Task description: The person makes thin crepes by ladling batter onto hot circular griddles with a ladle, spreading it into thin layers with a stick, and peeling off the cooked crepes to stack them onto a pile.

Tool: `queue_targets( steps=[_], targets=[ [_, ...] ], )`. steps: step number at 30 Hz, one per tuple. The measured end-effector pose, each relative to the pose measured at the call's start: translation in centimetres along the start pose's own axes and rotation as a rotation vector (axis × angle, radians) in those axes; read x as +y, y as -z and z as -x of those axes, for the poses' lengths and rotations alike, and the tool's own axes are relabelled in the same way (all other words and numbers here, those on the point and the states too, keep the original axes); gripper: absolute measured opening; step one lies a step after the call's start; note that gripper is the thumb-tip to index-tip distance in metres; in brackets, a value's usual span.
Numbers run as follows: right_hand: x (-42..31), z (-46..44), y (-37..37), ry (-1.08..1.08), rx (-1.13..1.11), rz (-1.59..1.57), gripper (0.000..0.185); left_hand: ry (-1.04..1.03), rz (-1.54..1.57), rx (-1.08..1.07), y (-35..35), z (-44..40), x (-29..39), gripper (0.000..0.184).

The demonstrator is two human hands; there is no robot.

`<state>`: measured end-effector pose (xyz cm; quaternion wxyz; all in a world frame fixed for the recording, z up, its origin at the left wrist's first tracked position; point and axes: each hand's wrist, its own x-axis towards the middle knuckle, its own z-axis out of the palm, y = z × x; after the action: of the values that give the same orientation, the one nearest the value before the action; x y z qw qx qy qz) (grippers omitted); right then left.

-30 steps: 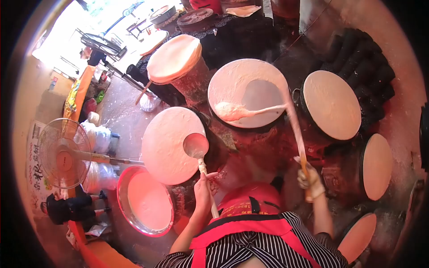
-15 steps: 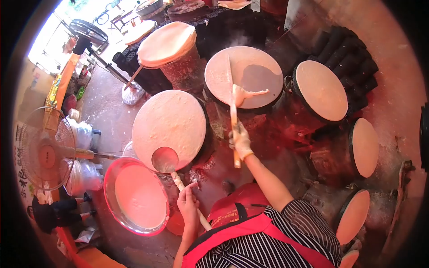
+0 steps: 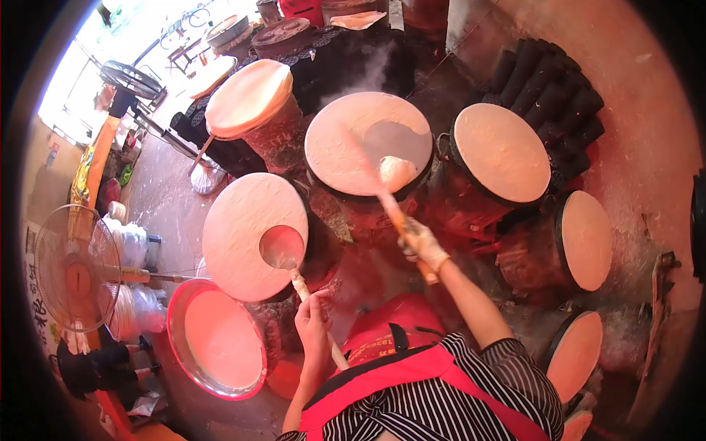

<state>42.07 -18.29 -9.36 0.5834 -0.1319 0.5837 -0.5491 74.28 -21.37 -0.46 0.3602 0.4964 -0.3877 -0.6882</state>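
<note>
My left hand (image 3: pixel 314 323) is closed around the handle of a ladle (image 3: pixel 282 246), whose round bowl hangs over the lower right of the left griddle (image 3: pixel 239 213). In my right hand (image 3: pixel 423 242), which wears a pale glove, is the wooden handle of a long spatula (image 3: pixel 392 209). Its blade is smeared by motion and slants up to the left across the middle griddle (image 3: pixel 331 110). A rounded lump of batter (image 3: pixel 397 173) lies by the blade. Pale batter coats much of that griddle, leaving a darker patch at the right.
A red-rimmed basin (image 3: pixel 176 305) of pale batter stands below the left griddle. More round griddles curve along the right, including one (image 3: pixel 502 151) beside the middle one. A stack of thin pancakes (image 3: pixel 246 95) sits at upper left. A fan (image 3: pixel 77 272) stands at far left.
My right hand has moved right and the spatula now slants. The batter lump has gone from stretched to rounded. The ladle sits further in over the left griddle; the view has shifted.
</note>
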Motion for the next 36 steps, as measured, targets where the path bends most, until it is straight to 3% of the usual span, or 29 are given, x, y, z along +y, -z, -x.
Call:
queue_targets(
  steps=[3,5,6,9,11,13,15,16,19,21,22,23,25,28,29,31,33,34,35,36],
  targets=[
    [-2.8,-0.9,7.0,0.051,0.038,0.021,0.051,-0.013,-0.051,0.013,-3.8,-0.2,-0.2,0.029],
    [-5.2,-2.0,6.3,0.1,0.055,-0.071,0.049,-0.032,-0.087,0.002,-6.6,-0.6,-0.4,0.029],
    [-5.5,-2.6,5.2,0.106,0.094,0.011,0.048,-0.038,-0.094,-0.002,-7.9,-0.9,-0.6,0.03],
    [-7.0,-1.9,6.8,0.03,-0.234,0.324,0.049,-0.039,-0.144,0.021,-11.5,-1.4,-0.6,0.031],
    [-8.3,-3.6,11.3,0.086,-0.139,0.577,0.045,-0.037,-0.096,0.027,-13.3,-1.6,-1.0,0.031],
    [-5.7,-12.3,18.4,0.648,-0.188,0.536,0.047,-0.05,-0.106,0.041,-14.8,-1.3,-1.1,0.031],
    [-11.7,-12.6,18.6,0.842,0.156,1.065,0.044,-0.062,-0.121,0.055,-15.6,-1.0,-1.4,0.031],
    [-15.1,-11.4,16.4,0.63,0.266,1.171,0.042,-0.073,-0.16,0.074,-15.8,-1.1,-1.6,0.032],
    [-15.9,-15.0,12.1,0.354,0.398,1.136,0.043,-0.076,-0.175,0.094,-16.4,-1.4,-1.5,0.033],
    [-12.7,-15.5,9.9,0.615,0.295,1.122,0.043,-0.074,-0.146,0.087,-16.9,-1.8,-0.9,0.034],
    [-12.8,-13.7,8.5,0.917,0.26,1.043,0.043,-0.125,-0.111,0.134,-17.3,-2.0,-0.5,0.037],
    [-13.5,-11.4,8.5,0.49,0.097,1.059,0.043,-0.176,-0.074,0.181,-17.7,-2.0,0.0,0.044],
    [-11.7,-8.6,9.2,0.653,0.071,0.784,0.045,-0.182,-0.04,0.227,-17.8,-1.8,1.2,0.044],
    [-6.2,-7.0,7.8,0.812,0.525,0.312,0.047,0.088,0.108,0.099,-14.4,-2.6,0.9,0.023],
    [-3.8,-8.1,6.7,0.769,0.559,0.164,0.048,0.087,0.114,0.095,-14.1,-2.8,1.0,0.023],
    [-3.1,-9.2,3.6,0.707,0.541,0.393,0.049,0.169,0.073,0.072,-13.5,-3.2,1.2,0.021],
    [-4.6,-11.8,1.2,0.56,0.432,0.291,0.051,0.148,0.09,0.04,-12.5,-4.0,0.7,0.02],
    [-3.0,-15.5,1.9,0.746,0.467,0.396,0.047,0.153,0.041,0.014,-11.9,-4.3,0.7,0.02],
    [-10.3,-9.6,-0.1,-0.069,0.307,-0.018,0.047,0.158,-0.005,-0.012,-11.4,-4.4,0.8,0.019],
    [-10.7,-8.6,0.6,0.008,0.325,-0.017,0.047,0.159,0.001,-0.016,-11.0,-4.3,0.9,0.019]
  ],
)
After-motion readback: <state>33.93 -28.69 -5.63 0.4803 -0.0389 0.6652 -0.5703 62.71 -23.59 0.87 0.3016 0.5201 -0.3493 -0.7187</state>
